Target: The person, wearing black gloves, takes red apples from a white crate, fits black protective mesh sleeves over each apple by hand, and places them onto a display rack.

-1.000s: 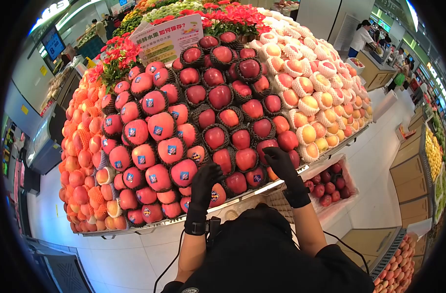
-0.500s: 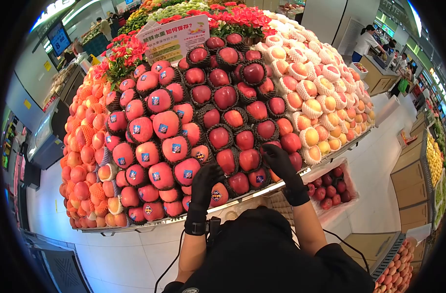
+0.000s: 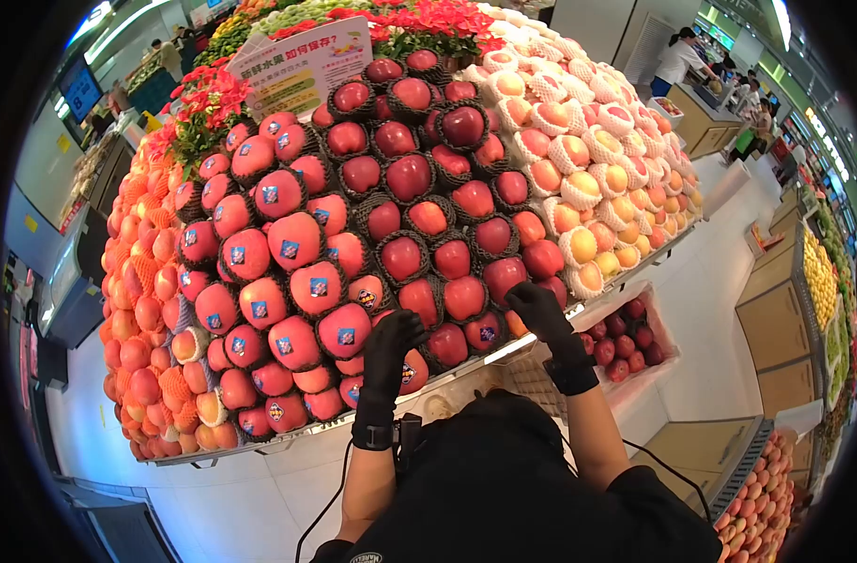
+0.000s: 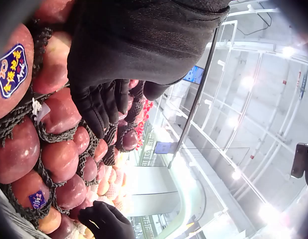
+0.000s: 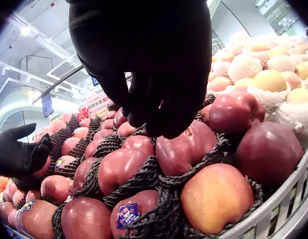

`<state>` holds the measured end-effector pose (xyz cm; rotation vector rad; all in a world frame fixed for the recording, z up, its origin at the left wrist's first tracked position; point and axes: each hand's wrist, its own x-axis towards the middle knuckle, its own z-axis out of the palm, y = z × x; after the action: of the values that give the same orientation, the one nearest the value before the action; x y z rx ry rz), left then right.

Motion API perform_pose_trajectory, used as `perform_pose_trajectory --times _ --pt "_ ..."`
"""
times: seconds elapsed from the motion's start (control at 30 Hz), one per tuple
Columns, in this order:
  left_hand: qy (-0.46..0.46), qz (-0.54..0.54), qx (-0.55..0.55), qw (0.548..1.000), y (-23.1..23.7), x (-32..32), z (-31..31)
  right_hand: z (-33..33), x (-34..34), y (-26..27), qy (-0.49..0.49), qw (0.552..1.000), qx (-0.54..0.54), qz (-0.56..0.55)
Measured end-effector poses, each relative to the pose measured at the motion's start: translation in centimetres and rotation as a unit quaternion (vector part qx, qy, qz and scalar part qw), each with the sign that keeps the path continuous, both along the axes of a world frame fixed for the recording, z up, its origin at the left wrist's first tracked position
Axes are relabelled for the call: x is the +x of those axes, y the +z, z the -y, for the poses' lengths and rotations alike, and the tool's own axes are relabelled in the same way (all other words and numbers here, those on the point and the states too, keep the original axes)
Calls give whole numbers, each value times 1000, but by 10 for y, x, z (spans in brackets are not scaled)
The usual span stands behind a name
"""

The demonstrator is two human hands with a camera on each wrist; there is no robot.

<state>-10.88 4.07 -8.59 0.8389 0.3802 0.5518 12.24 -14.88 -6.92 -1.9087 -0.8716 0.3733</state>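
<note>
Your left hand (image 3: 389, 351), in a black glove, is positioned over the near edge of the fruit display. Its fingers are extended and slightly bent, the thumb set apart from them; it has hold of nothing. The labelled apples (image 3: 294, 241) lie to its left, and one labelled apple (image 3: 413, 372) sits just beside it on the right, partly covered by the glove.

Your right hand (image 3: 539, 316), also gloved, is at the near right part of the dark red apples (image 3: 409, 176). It is part open—fingers loosely bent, nothing gripped. The right wrist view shows its fingertips in front of a red apple (image 5: 186, 148); you cannot confirm contact from this angle. A yellow-red apple (image 5: 217, 198) lies nearer the slatted rim (image 5: 278, 211).

Both groups of apples are seated in black mesh nets (image 5: 171, 199) on the sloped display, with the dark red group to the right of the labelled group. White-netted fruit (image 3: 579, 150) occupies the right side—orange-netted fruit (image 3: 147, 272) the left. A printed sign (image 3: 302, 68) and red flowers (image 3: 208, 103) stand at the far side. A lined crate (image 3: 661, 321) of dark fruit is located beyond your right hand, to the right.
</note>
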Motion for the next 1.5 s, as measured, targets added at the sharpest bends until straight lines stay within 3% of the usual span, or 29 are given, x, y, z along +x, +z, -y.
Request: perform_pose_trajectory --times 0.1,0.23,0.53,0.67,0.83,0.93,1.03,1.13,1.23,1.37,1.5 --pt "-10 -16 10 1000 7 11 4 13 2 12 -40 994 -102 -16" --pt "-25 -30 11 999 10 19 3 28 15 -5 -55 993 -93 45" --pt "-27 -18 45 998 24 53 19 59 32 23 -95 992 -70 -33" --pt "-48 -33 61 996 15 61 34 88 54 -7 -112 990 -69 -44" --pt "-69 -31 81 994 2 80 42 125 66 -8 -123 990 -54 -51" --pt "-70 -156 328 929 20 97 58 150 80 -21 -131 990 -41 -43" --pt "-50 -89 110 989 23 116 71 177 89 -27 -134 986 -91 -26" --pt "-99 -60 -19 993 41 127 85 205 96 -48 -107 985 -137 7" --pt "-130 -82 -13 988 33 132 93 235 96 -77 -98 978 -181 -33" --pt "-183 -97 -88 974 18 137 96 261 90 -99 -103 974 -194 -54" --pt "-171 -153 -75 971 30 146 117 282 86 -120 -127 969 -192 -84"
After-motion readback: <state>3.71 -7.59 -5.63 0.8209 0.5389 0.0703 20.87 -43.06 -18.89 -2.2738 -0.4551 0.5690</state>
